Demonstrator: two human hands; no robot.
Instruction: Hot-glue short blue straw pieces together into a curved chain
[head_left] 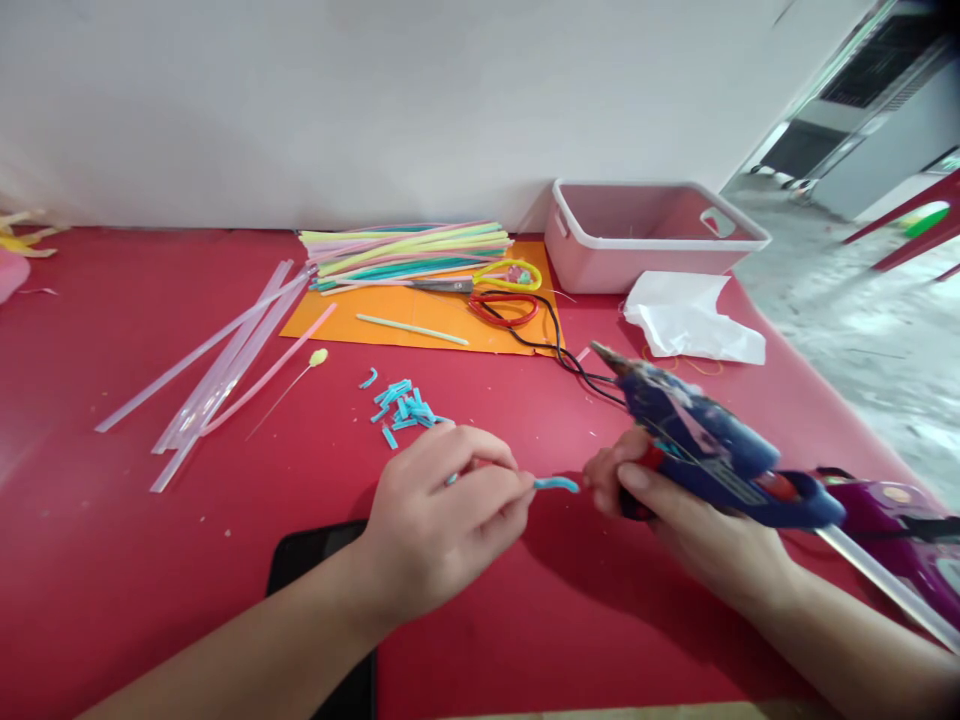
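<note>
My left hand (450, 510) is closed in a pinch on a short blue pipe cleaner (556, 484), whose curved end sticks out to the right past the fingertips. Wrapped around the handle of a blue glue gun (697, 440) is my right hand (675, 500); the nozzle points up and left. A clear glue stick (885, 585) juts from the back of the gun. Just beyond my left hand lies a small pile of cut blue pipe cleaner pieces (405, 405). A thin stem with a yellow tip (319, 357) rests farther left.
Long glue sticks (232, 370) lie at the left. Colourful pipe cleaners (405, 250) and scissors (450, 286) rest on an orange sheet (322, 322). A pink bin (652, 255), white paper (694, 320) and black cord (561, 345) are behind the gun. A phone (315, 545) sits under my left arm.
</note>
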